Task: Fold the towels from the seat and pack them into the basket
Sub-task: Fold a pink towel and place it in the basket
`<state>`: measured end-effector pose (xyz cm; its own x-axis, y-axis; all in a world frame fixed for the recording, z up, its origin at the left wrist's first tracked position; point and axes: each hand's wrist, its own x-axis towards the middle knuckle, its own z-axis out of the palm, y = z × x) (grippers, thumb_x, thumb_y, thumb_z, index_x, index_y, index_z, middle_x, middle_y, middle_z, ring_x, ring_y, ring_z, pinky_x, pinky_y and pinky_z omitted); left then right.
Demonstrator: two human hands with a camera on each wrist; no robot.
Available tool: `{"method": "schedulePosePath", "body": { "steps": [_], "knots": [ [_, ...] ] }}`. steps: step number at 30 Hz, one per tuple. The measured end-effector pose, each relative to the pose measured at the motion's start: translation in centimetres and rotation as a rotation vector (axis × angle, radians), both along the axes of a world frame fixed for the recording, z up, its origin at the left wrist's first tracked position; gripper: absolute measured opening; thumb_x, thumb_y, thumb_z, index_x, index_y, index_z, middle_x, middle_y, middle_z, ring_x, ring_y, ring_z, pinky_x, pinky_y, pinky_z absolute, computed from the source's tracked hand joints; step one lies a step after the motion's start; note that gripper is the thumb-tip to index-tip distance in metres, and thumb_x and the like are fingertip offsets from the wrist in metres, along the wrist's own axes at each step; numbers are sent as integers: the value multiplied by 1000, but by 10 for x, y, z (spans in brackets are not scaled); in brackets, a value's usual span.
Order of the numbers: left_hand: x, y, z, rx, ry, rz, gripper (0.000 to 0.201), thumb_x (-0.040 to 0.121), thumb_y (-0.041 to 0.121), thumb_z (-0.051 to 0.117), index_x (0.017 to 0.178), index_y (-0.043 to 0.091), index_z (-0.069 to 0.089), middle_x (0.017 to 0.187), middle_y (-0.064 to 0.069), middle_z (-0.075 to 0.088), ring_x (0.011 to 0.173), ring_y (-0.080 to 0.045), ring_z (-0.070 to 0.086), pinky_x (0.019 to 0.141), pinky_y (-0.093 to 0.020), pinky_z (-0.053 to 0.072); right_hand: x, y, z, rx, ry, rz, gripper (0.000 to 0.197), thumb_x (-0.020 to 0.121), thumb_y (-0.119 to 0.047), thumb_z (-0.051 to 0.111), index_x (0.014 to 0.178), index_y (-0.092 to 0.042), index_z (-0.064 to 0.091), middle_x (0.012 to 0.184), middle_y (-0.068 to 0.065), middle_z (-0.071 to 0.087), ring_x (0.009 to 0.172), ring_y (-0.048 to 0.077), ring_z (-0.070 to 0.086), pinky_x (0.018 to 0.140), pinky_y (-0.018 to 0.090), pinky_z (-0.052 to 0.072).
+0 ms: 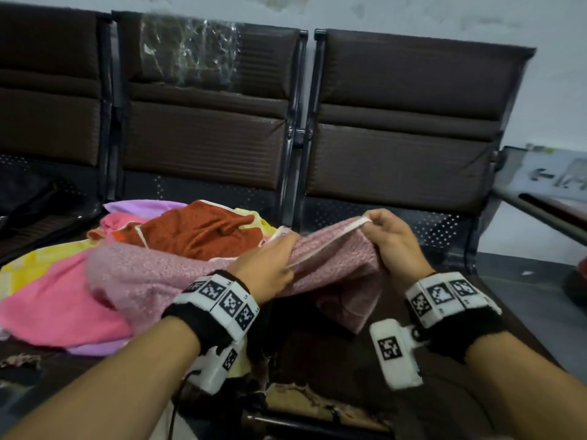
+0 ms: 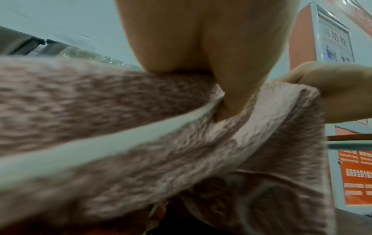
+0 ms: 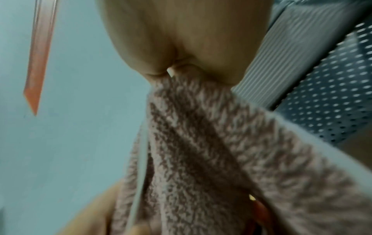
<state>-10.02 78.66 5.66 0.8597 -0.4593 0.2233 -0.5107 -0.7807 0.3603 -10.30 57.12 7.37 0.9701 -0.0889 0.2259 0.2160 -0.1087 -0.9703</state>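
both hands are up at the centre of the head view, holding a fuzzy pale pink towel (image 1: pixel 152 281) by its white-edged hem. the right hand (image 1: pixel 392 239) pinches one corner of the hem, raised a little above the left hand (image 1: pixel 270 265), whose fingers are curled round the same hem further along. the rest of the towel sags down and to the left, draping onto the heap of towels (image 1: pixel 79 281) on the seat at the left of the frame: a rust one (image 1: pixel 197 230), bright pink, yellow and lilac. brown chairs (image 1: pixel 406 122) fill the top.
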Motion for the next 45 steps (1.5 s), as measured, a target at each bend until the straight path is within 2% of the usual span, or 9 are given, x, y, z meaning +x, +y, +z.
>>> {"method": "schedulePosePath", "body": {
  "steps": [6, 11, 13, 18, 26, 33, 36, 40, 45],
  "knots": [
    [3, -28, 11, 66, -107, 53, 29, 87, 18, 51, 116, 16, 50, 113, -2, 48, 106, -25, 53, 89, -41, 42, -16, -61, 18, 357, -82, -361, 14, 94, -7, 50, 86, -15, 58, 77, 2, 60, 67, 11, 55, 65, 25, 48],
    [-7, -53, 20, -145, 29, -222, 6, 91, 17, 56, 95, 13, 59, 86, 4, 63, 83, -9, 60, 72, -25, 43, -10, -71, 7, 185, -126, -467, 10, 93, -18, 58, 86, -12, 62, 83, 5, 64, 73, 10, 56, 72, 29, 47],
    [-8, -64, 13, -188, 74, -219, 7, 93, 20, 55, 98, 17, 58, 80, 13, 59, 72, 7, 53, 64, -12, 38, -6, -64, -9, 24, -32, -375, 20, 91, -22, 62, 91, -3, 63, 83, 10, 65, 74, 14, 57, 72, 34, 48],
    [9, -68, -20, 124, 163, -144, 25, 96, 29, 47, 109, 10, 58, 103, -5, 62, 96, -21, 58, 85, -35, 44, -6, -65, -44, -177, 335, 76, 6, 89, -9, 62, 95, -11, 61, 83, 8, 65, 70, 17, 63, 63, 29, 51],
    [34, -57, -50, 144, 101, 87, 37, 86, 33, 62, 115, 17, 46, 113, -5, 42, 110, -22, 46, 96, -37, 39, -13, -112, -65, -996, 625, 263, 30, 80, -48, 69, 89, -20, 65, 77, -4, 68, 72, 11, 64, 75, 32, 55],
    [24, -65, -40, 204, 39, 52, 39, 84, 47, 56, 59, 20, 44, 61, 7, 50, 63, -17, 55, 56, -30, 42, -24, -128, -65, -1208, 844, 495, 54, 58, -64, 76, 77, -14, 67, 55, -8, 62, 59, 11, 58, 57, 25, 47],
    [21, -65, -45, 470, 148, 82, 60, 83, 68, 42, 51, 17, 46, 50, 4, 46, 48, -14, 47, 55, -25, 43, -28, -121, -65, -1215, 753, 502, 27, 77, -41, 73, 68, -19, 59, 65, -10, 59, 66, 10, 54, 60, 25, 45],
    [25, -59, -53, 627, 332, 42, 67, 72, 82, 40, 82, 20, 64, 81, 1, 67, 74, -16, 62, 78, -32, 53, -21, -106, -57, -1191, 450, 255, 15, 91, -32, 58, 79, -27, 53, 82, -9, 57, 75, 9, 55, 61, 24, 40],
    [18, -58, -46, 603, 353, -9, 39, 79, 50, 64, 62, 21, 44, 64, 7, 50, 60, -12, 49, 51, -22, 35, -13, -81, -49, -994, 222, 66, 11, 89, -36, 61, 92, -25, 59, 87, -6, 61, 82, 13, 56, 66, 22, 37]
  ]
}}
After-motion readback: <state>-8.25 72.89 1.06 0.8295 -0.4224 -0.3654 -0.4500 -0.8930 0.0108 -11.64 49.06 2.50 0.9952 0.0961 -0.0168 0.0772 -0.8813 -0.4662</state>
